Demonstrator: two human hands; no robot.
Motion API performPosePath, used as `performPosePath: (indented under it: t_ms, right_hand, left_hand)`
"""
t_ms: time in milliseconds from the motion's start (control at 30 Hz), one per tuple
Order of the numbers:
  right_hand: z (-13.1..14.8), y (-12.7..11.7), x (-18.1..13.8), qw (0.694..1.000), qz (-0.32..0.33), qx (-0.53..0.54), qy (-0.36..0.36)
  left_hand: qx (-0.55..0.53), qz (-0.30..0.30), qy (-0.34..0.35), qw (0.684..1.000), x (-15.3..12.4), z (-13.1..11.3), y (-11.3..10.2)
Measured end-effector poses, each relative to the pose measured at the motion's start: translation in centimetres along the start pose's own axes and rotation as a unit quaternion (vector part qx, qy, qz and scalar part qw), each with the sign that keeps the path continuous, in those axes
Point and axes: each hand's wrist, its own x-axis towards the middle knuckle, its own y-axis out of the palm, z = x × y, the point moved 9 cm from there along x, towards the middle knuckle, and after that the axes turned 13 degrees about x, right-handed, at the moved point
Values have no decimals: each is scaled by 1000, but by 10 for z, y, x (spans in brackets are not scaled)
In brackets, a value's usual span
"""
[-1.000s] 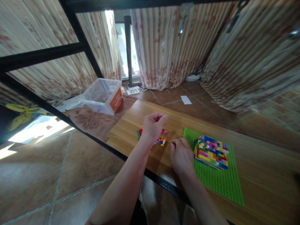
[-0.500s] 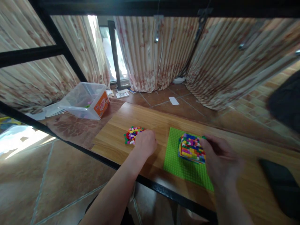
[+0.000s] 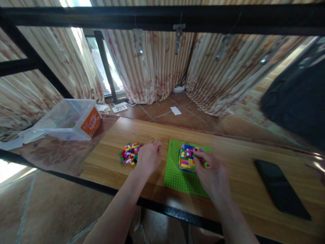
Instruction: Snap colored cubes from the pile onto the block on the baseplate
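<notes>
A block built of many small coloured toy bricks [image 3: 186,160] sits on a green studded baseplate [image 3: 175,179]. My right hand [image 3: 212,169] reaches over the block's right part, thumb and index fingertips bent down at its top. A small green brick [image 3: 206,164] shows in the curl of its fingers; anything at the fingertips is too small to make out. Left of the baseplate, my left hand [image 3: 148,156] is closed above the wooden table, next to a pile of loose bricks [image 3: 129,153]. Whatever its fingers may hold is hidden.
A black phone-like slab [image 3: 281,188] lies on the table [image 3: 236,159] to the right. Beyond the table's left end stands a clear plastic bin [image 3: 63,130] with an orange label. A black frame bar [image 3: 167,210] runs along the near edge. Striped curtains [image 3: 157,67] hang behind.
The view has turned right, so the scene sits further left. My right hand has moved from the block's right side to over its top. My left hand stays closed by the pile.
</notes>
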Motion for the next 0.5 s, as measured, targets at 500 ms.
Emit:
performPosePath:
  t_ms: [500]
  right_hand:
    - [-5,3,2,999,5,18,35]
  left_hand:
    - [-139,-1,36,990,-1,-22,8]
